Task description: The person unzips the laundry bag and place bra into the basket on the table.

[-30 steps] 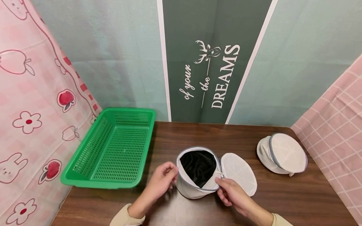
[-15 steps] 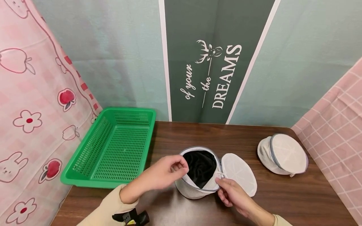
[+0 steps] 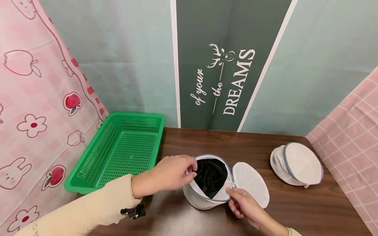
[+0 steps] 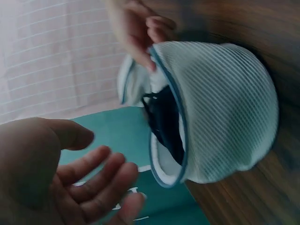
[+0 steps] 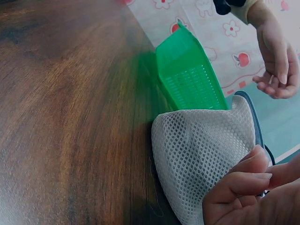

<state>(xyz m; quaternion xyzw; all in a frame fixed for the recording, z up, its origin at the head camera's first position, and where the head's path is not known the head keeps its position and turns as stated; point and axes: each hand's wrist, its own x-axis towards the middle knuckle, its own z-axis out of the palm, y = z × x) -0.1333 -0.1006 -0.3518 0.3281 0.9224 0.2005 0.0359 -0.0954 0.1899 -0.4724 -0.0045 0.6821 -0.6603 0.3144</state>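
Note:
A white mesh laundry bag with a grey-blue rim stands upright on the table, its top unzipped. Black cloth fills its mouth. The round lid lies folded back to the right. My right hand pinches the bag's near right rim between thumb and fingers. Over the bag's left rim hovers my left hand; in the left wrist view its fingers are loosely bent, apart from the bag, with nothing between them.
A green perforated plastic basket sits at the left with no contents visible. Toward the back right corner stands a second mesh laundry bag, its lid on. Curtains border the brown wooden table at the back and sides.
My left hand has lifted from the bag's left side and moved up and rightward over its rim. The right hand keeps its pinch; bag and cloth look the same.

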